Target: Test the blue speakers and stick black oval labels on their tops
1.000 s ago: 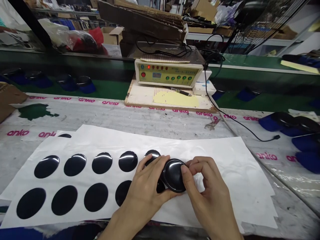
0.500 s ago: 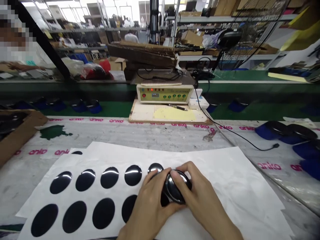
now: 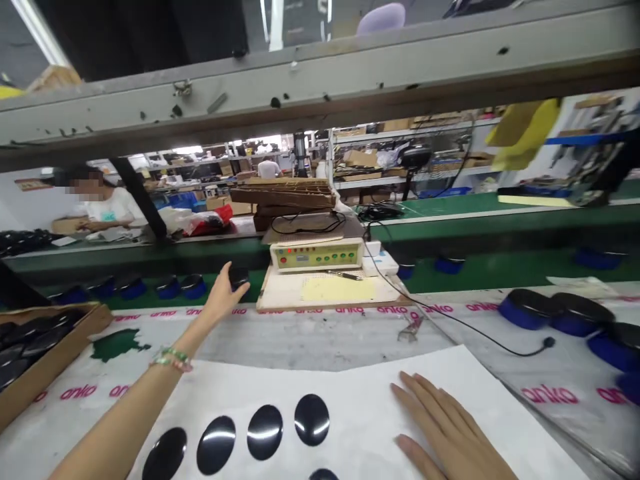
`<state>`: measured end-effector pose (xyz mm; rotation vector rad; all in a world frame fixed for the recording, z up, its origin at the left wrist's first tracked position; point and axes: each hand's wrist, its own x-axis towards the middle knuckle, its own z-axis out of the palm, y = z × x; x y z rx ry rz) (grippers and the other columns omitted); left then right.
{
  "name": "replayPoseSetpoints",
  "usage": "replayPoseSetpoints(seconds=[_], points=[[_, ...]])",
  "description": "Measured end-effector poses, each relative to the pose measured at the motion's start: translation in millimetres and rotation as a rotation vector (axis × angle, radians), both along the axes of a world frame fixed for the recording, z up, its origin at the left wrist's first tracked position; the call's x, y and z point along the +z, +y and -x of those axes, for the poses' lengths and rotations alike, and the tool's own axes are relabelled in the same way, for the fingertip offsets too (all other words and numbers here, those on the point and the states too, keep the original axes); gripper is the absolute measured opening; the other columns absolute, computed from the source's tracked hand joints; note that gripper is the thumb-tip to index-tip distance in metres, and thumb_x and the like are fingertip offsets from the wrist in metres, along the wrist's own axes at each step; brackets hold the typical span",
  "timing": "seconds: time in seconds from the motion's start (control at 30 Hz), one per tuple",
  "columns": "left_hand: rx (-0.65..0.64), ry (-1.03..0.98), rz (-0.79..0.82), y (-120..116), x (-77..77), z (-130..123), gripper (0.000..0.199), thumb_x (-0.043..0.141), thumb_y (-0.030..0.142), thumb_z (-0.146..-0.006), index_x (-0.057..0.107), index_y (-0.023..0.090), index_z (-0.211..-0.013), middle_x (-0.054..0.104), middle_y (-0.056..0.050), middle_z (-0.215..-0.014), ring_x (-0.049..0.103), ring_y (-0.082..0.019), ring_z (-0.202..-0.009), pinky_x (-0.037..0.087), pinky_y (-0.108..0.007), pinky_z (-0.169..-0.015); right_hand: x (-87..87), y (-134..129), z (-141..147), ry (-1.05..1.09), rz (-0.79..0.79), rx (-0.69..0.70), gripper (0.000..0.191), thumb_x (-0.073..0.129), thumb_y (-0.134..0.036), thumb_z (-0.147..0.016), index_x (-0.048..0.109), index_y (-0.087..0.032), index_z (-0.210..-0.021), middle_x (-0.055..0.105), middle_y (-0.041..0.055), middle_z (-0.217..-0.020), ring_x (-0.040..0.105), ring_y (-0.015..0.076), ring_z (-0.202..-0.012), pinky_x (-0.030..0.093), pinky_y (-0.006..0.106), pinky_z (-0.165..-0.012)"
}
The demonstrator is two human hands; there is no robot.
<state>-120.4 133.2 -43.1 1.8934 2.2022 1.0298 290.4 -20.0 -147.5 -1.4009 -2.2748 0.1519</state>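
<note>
My left hand (image 3: 226, 293) reaches forward to the green belt, beyond the table's far edge. Its thumb and fingers are around a dark round domed part (image 3: 239, 279), which is partly hidden by them. My right hand (image 3: 443, 420) holds nothing; its fingers are stretched out over the right part of a white sheet (image 3: 360, 413). Glossy black discs (image 3: 312, 420) lie in rows on this sheet, left of my right hand. The lower rows run out of view.
Blue-sided round parts with black tops (image 3: 193, 287) stand along the green belt (image 3: 425, 283); more (image 3: 530, 308) sit at right. A cardboard box (image 3: 60, 350) of black parts is at left. A control box (image 3: 317, 255) stands ahead, its cable trailing right. A metal beam (image 3: 320, 87) crosses above.
My hands have parted. The left has moved forward and left from the sheet to the belt with the round part; the right has let go and opened. The view has tilted up.
</note>
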Motion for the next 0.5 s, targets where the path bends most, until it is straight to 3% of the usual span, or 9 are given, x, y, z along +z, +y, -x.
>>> replayPoseSetpoints(seconds=[0.1,0.17,0.23,0.3,0.37,0.43,0.5], points=[[0.088,0.005,0.0,42,-7.1,6,0.04,0.057,0.032,-0.089,0.049,0.018,-0.126,0.051,-0.01,-0.13,0.054,-0.025,-0.113,0.046,-0.049,-0.093,18.1,5,-3,-0.125,0.048,-0.034,0.063,0.052,-0.049,-0.084,0.026,-0.052,-0.141,0.044,-0.0028,-0.142,0.045,0.0351,-0.126,0.048,0.058,-0.096],[0.134,0.007,-0.023,52,-7.1,1,0.048,0.057,0.033,-0.089,0.044,0.016,-0.131,0.044,-0.014,-0.137,0.048,-0.031,-0.12,0.041,-0.056,-0.097,40.6,17,-11,-0.233,0.108,-0.061,0.052,0.053,-0.05,-0.084,0.048,-0.042,-0.135,0.053,0.0009,-0.136,0.051,0.0336,-0.122,0.051,0.05,-0.095],[0.121,0.022,-0.06,49,-6.1,-12,0.061,0.055,0.037,-0.086,0.036,0.009,-0.137,0.032,-0.024,-0.143,0.035,-0.042,-0.13,0.03,-0.066,-0.1,67.5,45,-26,-0.268,0.113,-0.128,0.046,0.051,-0.049,-0.088,0.054,-0.033,-0.131,0.057,0.0038,-0.132,0.055,0.0288,-0.118,0.051,0.042,-0.096],[-0.014,0.049,-0.073,29,-10.4,-32,0.063,0.055,0.042,-0.08,0.044,0.006,-0.131,0.034,-0.025,-0.142,0.032,-0.043,-0.132,0.027,-0.064,-0.105,92.7,88,-45,-0.272,0.069,-0.237,0.039,0.046,-0.036,-0.095,0.051,-0.023,-0.132,0.055,0.0092,-0.133,0.052,0.0254,-0.12,0.046,0.044,-0.098],[-0.246,0.084,-0.05,-8,-23.6,-59,0.047,0.058,0.046,-0.073,0.063,0.018,-0.111,0.053,-0.014,-0.13,0.047,-0.034,-0.124,0.037,-0.049,-0.106,110.6,139,-62,-0.285,0.033,-0.345,0.04,0.054,-0.034,-0.093,0.049,-0.019,-0.13,0.048,0.0109,-0.135,0.05,0.0275,-0.119,0.042,0.051,-0.097],[-0.476,0.156,-0.068,-57,-42.7,-87,0.036,0.054,0.046,-0.079,0.064,0.032,-0.11,0.055,-0.005,-0.132,0.049,-0.031,-0.123,0.041,-0.05,-0.102,118.8,190,-73,-0.305,0.039,-0.406,0.041,0.058,-0.033,-0.091,0.049,-0.019,-0.129,0.047,0.0104,-0.135,0.051,0.0278,-0.117,0.043,0.052,-0.096],[-0.61,0.214,-0.053,-105,-59.7,-111,0.037,0.055,0.045,-0.083,0.058,0.038,-0.12,0.059,-0.006,-0.127,0.057,-0.031,-0.113,0.052,-0.047,-0.087,119.4,231,-76,-0.321,0.076,-0.432,0.039,0.058,-0.033,-0.091,0.051,-0.018,-0.127,0.049,0.0101,-0.132,0.053,0.0268,-0.113,0.045,0.05,-0.093]])
